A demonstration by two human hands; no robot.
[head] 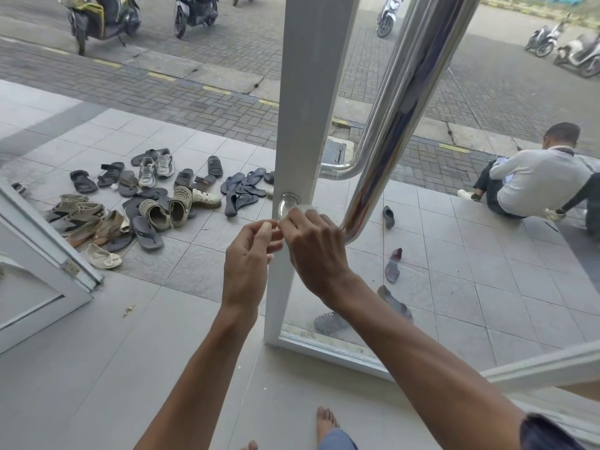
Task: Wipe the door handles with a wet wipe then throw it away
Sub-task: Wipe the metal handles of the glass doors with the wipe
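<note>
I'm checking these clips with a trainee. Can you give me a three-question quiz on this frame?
1. True or false: the right hand grips the steel door handle.
2. Where is the shoe pile? A) left of the door frame B) right of it C) indoors
3. Which part of the person shows at the bottom edge?

Key: 1 false, both hands pinch something small, hard to make out; left hand. 2 A. 3 a bare foot.

A building entrance: a glass door (422, 222) with a steel pull handle (406, 102), shoes (152, 203) heaped on the tiled porch (227, 228), scooters (104, 17) parked on paving outside.
</note>
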